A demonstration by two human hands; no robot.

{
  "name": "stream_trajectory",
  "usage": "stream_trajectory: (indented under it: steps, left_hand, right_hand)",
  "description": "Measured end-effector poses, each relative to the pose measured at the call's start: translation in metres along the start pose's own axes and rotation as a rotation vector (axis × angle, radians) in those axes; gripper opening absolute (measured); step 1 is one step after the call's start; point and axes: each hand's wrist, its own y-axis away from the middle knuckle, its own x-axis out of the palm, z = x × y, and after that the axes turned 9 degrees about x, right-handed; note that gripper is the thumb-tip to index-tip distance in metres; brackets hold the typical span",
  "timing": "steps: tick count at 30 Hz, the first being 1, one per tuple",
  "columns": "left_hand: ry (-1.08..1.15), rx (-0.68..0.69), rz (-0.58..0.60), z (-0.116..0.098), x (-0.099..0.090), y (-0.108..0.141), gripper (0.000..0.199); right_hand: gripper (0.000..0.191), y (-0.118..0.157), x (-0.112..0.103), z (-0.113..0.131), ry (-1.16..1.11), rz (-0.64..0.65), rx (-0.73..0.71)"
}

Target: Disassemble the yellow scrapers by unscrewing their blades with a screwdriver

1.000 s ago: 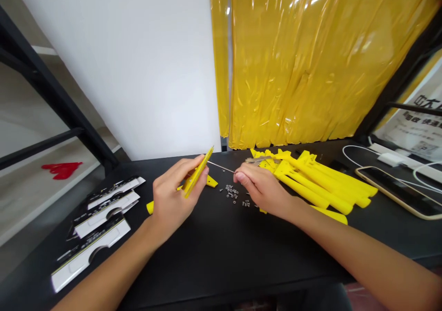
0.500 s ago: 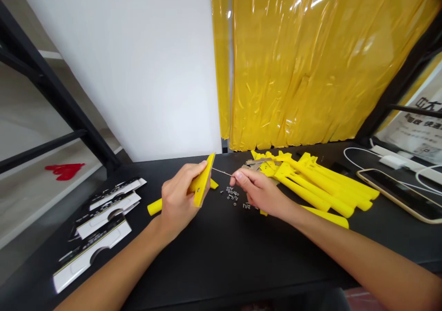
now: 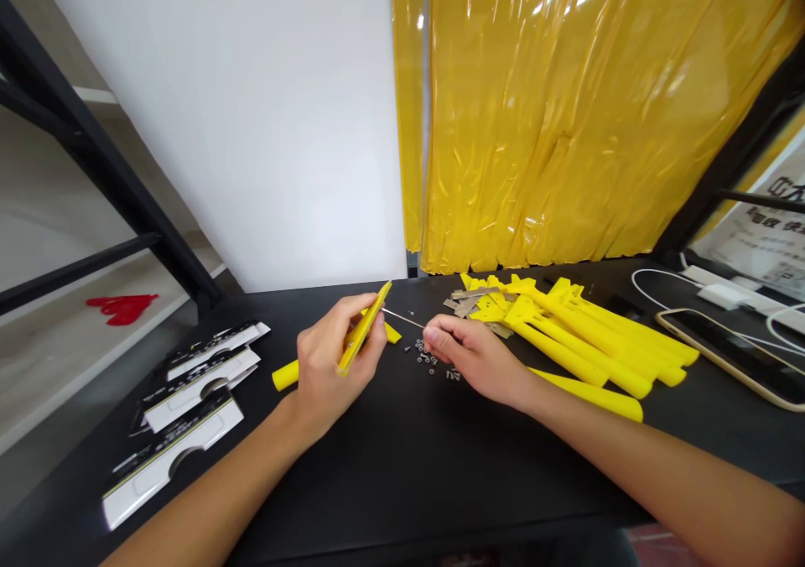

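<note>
My left hand (image 3: 333, 361) is closed around a flat yellow plastic piece (image 3: 361, 332), tilted almost edge-on and held above the black table. A thin metal rod (image 3: 402, 319) is pinched in the fingers of my right hand (image 3: 469, 353). The rod's far end reaches the right side of the yellow piece; whether it touches is unclear. Small nuts and screws (image 3: 431, 361) lie loose on the table just beside my right hand. Behind my left hand, a yellow handle end (image 3: 286, 375) sticks out on one side and another yellow bit (image 3: 392, 335) on the other.
Several yellow handled parts (image 3: 584, 340) are heaped at right, with grey flat pieces (image 3: 469, 303) among them. A phone (image 3: 735, 353) and white cables lie farther right. White-and-black card sleeves (image 3: 173, 466) line the table's left. A black frame (image 3: 113, 164) rises at left.
The yellow piece has turned more edge-on in my left hand. The rod and my right hand have shifted slightly, with the rod still pointing at the piece. The view has moved a little.
</note>
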Motion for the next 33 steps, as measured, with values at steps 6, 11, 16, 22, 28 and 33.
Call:
stream_trajectory:
  steps: [6, 11, 16, 22, 28, 33]
  left_hand:
    - [-0.029, 0.048, 0.018, 0.002, 0.002, 0.004, 0.035]
    - [-0.063, 0.066, 0.048, 0.006, 0.002, 0.005, 0.034]
    - [-0.070, 0.050, 0.064, 0.006, 0.003, 0.005, 0.036]
    - [-0.116, 0.080, 0.053, 0.009, 0.005, 0.008, 0.037]
    - [-0.124, 0.134, 0.012, 0.006, 0.003, 0.005, 0.042]
    - [-0.119, 0.179, 0.044, 0.011, 0.001, 0.005, 0.045]
  right_hand:
    - [0.048, 0.002, 0.000, 0.006, -0.380, 0.217, 0.297]
    - [0.044, 0.004, 0.001, 0.010, -0.319, 0.217, 0.297]
    - [0.034, 0.004, 0.004, 0.005, -0.057, 0.030, 0.079]
    - [0.040, 0.003, 0.000, 0.007, -0.471, 0.194, 0.337]
    - [0.036, 0.001, -0.013, 0.014, -0.774, 0.461, 0.438]
    - [0.037, -0.001, -0.017, 0.009, -0.808, 0.547, 0.464]
